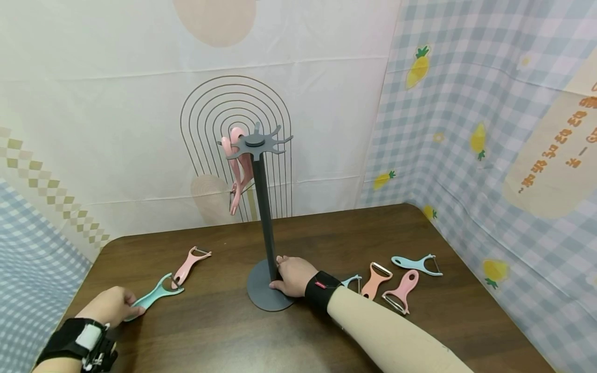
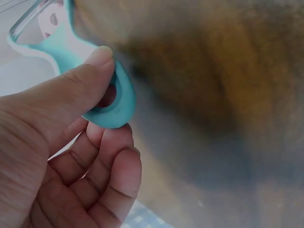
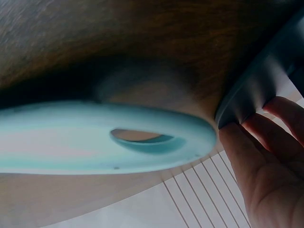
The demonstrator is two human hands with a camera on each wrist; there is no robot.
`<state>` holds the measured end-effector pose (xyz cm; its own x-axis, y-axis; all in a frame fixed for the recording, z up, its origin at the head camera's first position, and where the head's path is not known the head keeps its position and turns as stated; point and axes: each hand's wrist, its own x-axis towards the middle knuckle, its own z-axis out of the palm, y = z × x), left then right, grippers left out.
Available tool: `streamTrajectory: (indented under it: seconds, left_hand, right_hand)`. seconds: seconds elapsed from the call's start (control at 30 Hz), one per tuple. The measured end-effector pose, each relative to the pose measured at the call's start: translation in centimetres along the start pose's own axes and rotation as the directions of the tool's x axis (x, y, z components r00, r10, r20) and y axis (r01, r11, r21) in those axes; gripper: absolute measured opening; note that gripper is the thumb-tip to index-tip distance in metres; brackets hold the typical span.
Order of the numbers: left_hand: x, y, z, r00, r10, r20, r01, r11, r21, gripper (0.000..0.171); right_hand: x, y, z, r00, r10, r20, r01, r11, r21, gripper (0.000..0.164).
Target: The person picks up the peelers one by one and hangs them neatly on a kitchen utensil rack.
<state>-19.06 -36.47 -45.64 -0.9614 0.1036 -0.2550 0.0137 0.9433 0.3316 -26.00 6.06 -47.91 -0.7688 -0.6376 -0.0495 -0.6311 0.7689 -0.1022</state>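
My left hand [image 1: 109, 305] pinches a teal peeler [image 2: 71, 52] by the end of its handle, thumb on one face and fingers curled beneath. That peeler's blade end overlaps a pink peeler [image 1: 186, 265] in the head view. A dark grey stand [image 1: 264, 217] with a round base and a top of radiating hooks stands mid-table. My right hand [image 1: 295, 275] rests on its base [image 1: 266, 295] beside the pole, fingers extended against the disc. Pink peelers [image 1: 240, 168] hang from the hooks on the stand's left side.
To the right on the brown table [image 1: 214, 331] lie a pale blue peeler [image 1: 417, 263], an orange peeler [image 1: 374, 282] and a pink peeler [image 1: 404, 290]. Another blue peeler [image 3: 71, 137] lies close by my right wrist, partly hidden by the arm. Patterned cloth [image 1: 326, 129] surrounds the table.
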Motion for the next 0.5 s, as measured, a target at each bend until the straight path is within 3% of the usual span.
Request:
streamTrajectory:
  seconds: [0.27,0.5]
  left_hand:
    - [-0.2,-0.2,-2.3,0.993,0.058,-0.104,-0.057,0.998,0.008,0.021]
    - [-0.1,0.4,-3.6,0.974,0.089,-0.209,-0.083,0.996,0.039,0.019]
  right_hand:
    - [-0.2,0.0,-0.2,1.000,0.000,-0.006,0.000,1.000,0.016,0.050]
    - [-0.1,-0.1,0.0,1.000,0.011,0.007,-0.011,1.000,0.008,0.054]
